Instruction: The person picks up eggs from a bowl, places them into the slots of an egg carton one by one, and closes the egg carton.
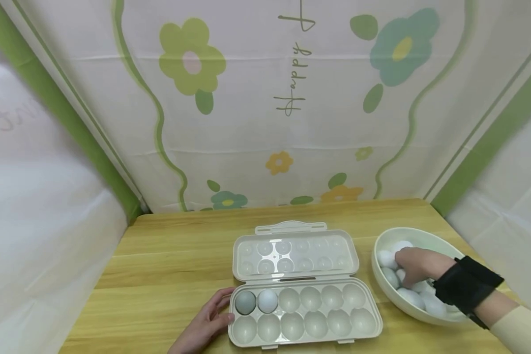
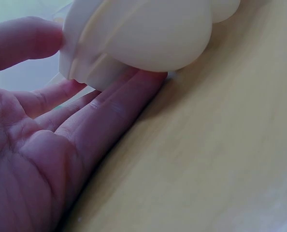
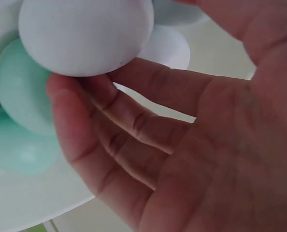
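Note:
An open beige egg carton (image 1: 309, 340) lies on the table, its clear-looking lid (image 1: 274, 256) folded back. In its back row, a grey-green egg (image 1: 245, 302) and a white egg (image 1: 267, 301) fill the two leftmost cups. My left hand (image 1: 208, 319) holds the carton's left end, thumb at the rim and fingers reaching beneath, as the left wrist view shows. Inside the pale bowl (image 1: 377, 278) at the right, my right hand (image 1: 418, 265) grips a white egg (image 3: 85, 36). Pale green eggs (image 3: 25, 87) lie beside it.
Several more white eggs (image 1: 433, 305) and a grey-green one (image 1: 390, 278) sit in the bowl. The wooden table (image 1: 168, 275) ends at a hanging flowered cloth (image 1: 248, 128) behind. White cloth walls rise left and right. A black band (image 1: 466, 285) wraps my right wrist.

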The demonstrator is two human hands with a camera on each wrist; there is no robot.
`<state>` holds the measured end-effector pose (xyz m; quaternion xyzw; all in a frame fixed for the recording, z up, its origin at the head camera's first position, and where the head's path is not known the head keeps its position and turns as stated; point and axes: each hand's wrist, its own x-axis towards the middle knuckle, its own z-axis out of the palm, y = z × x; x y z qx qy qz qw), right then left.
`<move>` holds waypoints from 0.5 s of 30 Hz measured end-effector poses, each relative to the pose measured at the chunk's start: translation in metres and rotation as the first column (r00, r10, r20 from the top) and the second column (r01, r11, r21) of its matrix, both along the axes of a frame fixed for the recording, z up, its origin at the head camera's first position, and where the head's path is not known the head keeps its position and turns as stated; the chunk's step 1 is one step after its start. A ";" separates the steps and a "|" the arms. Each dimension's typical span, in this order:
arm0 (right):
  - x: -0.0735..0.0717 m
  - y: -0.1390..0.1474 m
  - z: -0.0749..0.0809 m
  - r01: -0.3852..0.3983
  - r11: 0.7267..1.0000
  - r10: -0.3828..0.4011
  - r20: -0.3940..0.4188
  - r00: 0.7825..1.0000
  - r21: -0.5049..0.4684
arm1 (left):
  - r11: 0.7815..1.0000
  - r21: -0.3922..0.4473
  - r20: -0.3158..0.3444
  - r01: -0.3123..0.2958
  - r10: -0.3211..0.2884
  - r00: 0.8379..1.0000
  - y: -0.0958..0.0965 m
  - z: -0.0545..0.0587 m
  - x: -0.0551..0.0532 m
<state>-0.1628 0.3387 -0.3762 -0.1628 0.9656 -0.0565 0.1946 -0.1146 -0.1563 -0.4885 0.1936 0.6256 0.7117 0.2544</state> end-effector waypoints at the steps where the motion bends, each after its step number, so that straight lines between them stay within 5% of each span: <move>1: 0.000 0.001 0.000 -0.003 1.000 0.003 -0.002 1.000 -0.010 | 1.000 -0.002 -0.001 -0.001 0.001 1.000 0.000 0.000 0.000; 15: 0.005 0.012 0.002 -0.062 0.994 0.060 -0.020 0.998 -0.092 | 0.999 0.026 0.001 0.021 -0.021 1.000 0.000 -0.001 -0.002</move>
